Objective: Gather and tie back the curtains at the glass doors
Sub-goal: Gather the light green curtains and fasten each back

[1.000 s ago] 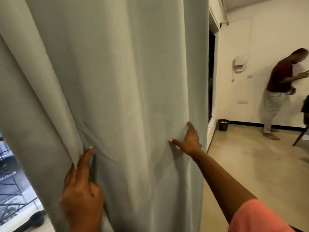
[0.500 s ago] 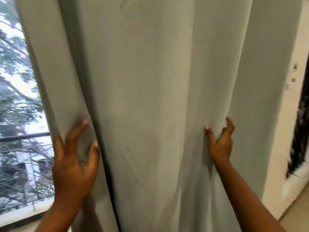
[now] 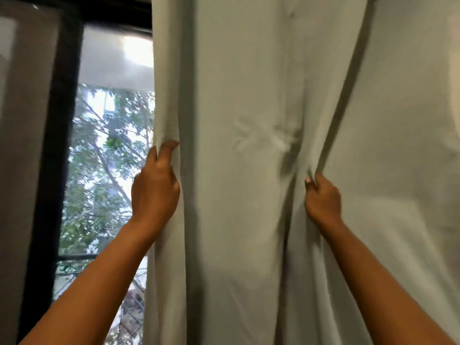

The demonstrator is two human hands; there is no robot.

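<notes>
The pale curtain [image 3: 249, 195] hangs from 12 to 6 o'clock, right of the glass door [image 3: 107, 170]. Its free edge is gripped by the left hand [image 3: 155, 188] at 9 o'clock; a fold is pinched by the right hand [image 3: 322, 197] at 3 o'clock. The hands are held apart, probably so the cloth between can be bunched.

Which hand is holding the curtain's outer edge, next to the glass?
The left hand: it grips the curtain edge beside the glass. The right hand pinches a fold farther in.
</notes>
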